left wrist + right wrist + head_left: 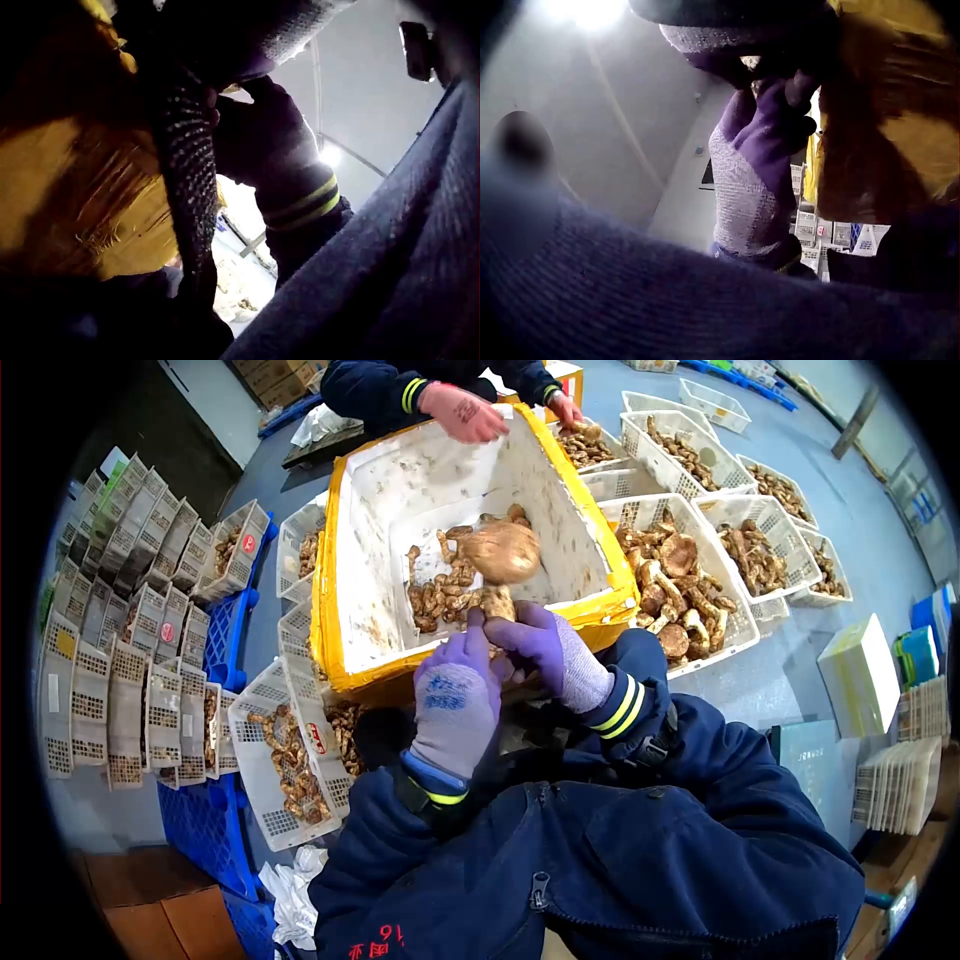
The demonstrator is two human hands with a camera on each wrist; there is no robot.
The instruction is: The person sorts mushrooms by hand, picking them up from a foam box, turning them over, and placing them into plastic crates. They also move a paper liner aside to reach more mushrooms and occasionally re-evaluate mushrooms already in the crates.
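Observation:
In the head view a large mushroom with a broad brown cap point(503, 551) and a thick stem is held over the near rim of a yellow-edged foam box point(375, 678). The left hand point(457, 705), in a purple and grey glove, grips the stem from the left. From the right, the right hand point(556, 658) pinches the lower stem, its fingers meeting the left ones. Smaller mushrooms point(440, 595) lie on the box floor. Both wrist views are dark; the right wrist view shows the gloved left hand point(754, 165) with bent fingers.
Baskets of mushrooms stand right of the box point(735, 622) and left of it point(285, 830). Stacked white baskets point(128, 705) rest on blue pallets at the far left. Across the box is another person's pink-gloved hand point(463, 412). A white box point(858, 675) stands at the right.

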